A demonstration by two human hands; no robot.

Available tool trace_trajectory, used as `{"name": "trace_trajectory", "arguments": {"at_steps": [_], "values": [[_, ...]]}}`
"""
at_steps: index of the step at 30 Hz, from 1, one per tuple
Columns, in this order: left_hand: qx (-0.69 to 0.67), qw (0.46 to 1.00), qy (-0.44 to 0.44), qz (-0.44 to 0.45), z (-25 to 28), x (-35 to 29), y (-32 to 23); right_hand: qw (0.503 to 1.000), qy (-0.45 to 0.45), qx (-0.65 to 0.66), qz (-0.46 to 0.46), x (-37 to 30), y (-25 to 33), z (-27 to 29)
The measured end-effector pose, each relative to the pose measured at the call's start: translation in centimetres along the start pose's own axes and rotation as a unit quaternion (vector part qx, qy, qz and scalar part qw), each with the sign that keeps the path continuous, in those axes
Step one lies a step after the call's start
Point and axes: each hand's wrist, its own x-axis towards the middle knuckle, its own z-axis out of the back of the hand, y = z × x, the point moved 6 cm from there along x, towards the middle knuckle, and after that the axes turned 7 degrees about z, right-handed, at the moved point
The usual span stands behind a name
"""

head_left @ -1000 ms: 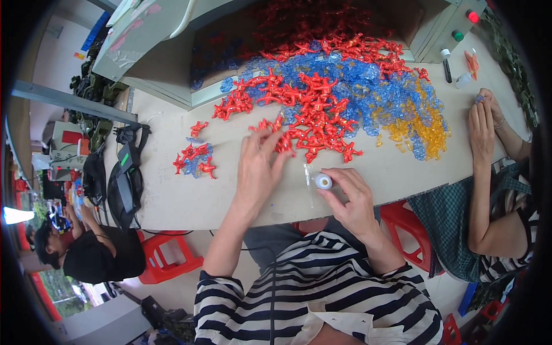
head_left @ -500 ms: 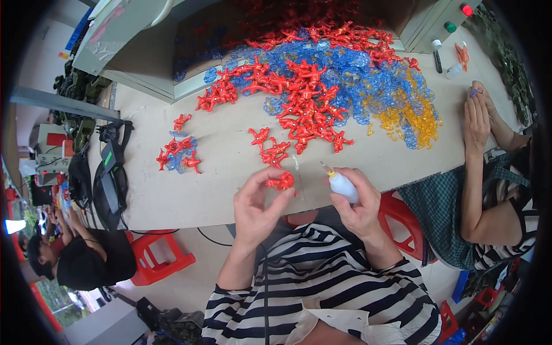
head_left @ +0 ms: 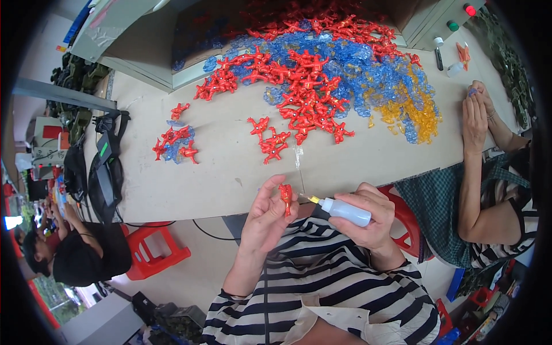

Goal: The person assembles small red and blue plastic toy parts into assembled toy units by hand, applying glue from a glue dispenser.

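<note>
red figure in left hand

We are seeing glossy, smooth plastic on the small red moulded figure and smooth, cloudy plastic on the white squeeze bottle. The clear blue plastic pieces are shining; the pale flat tabletop is looking matt. We are wearing a dark-and-white striped cloth shirt.

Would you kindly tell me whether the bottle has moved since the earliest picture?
Yes: judged against the table, the bottle has shifted toward the table's near edge, lower in the picture, and somewhat to the right.
</note>
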Motion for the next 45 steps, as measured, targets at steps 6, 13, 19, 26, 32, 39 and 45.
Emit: {"name": "trace_trajectory", "arguments": {"at_steps": [6, 13, 19, 26, 32, 39, 45], "values": [[-0.010, 1.000, 0.022, 0.014, 0.2, 0.2, 0.2, 1.000, 0.005, -0.004, -0.012, 0.0, -0.3, -0.4], [0.007, 1.000, 0.021, 0.012, 0.1, 0.3, 0.4, 1.000, 0.006, -0.004, -0.018, 0.2, -0.4, -0.6], [0.013, 1.000, 0.019, 0.012, 0.2, 0.4, 0.5, 0.999, 0.022, -0.011, -0.036, 0.2, -0.1, 0.2], [0.031, 0.999, 0.027, 0.021, 0.0, 0.5, 0.5, 0.999, 0.016, 0.018, -0.033, 0.4, -0.1, -0.1], [0.047, 0.998, 0.022, 0.025, 0.0, 0.5, 0.4, 0.998, 0.028, 0.029, -0.048, 0.4, -0.3, 0.0], [0.074, 0.997, 0.020, 0.018, -0.4, 0.4, 0.1, 0.985, -0.043, 0.064, -0.155, 0.1, -3.6, 0.4], [0.050, 0.999, -0.007, -0.009, 0.3, -0.1, 0.0, 0.994, -0.039, 0.022, -0.102, 1.6, -5.3, -2.6]]}}
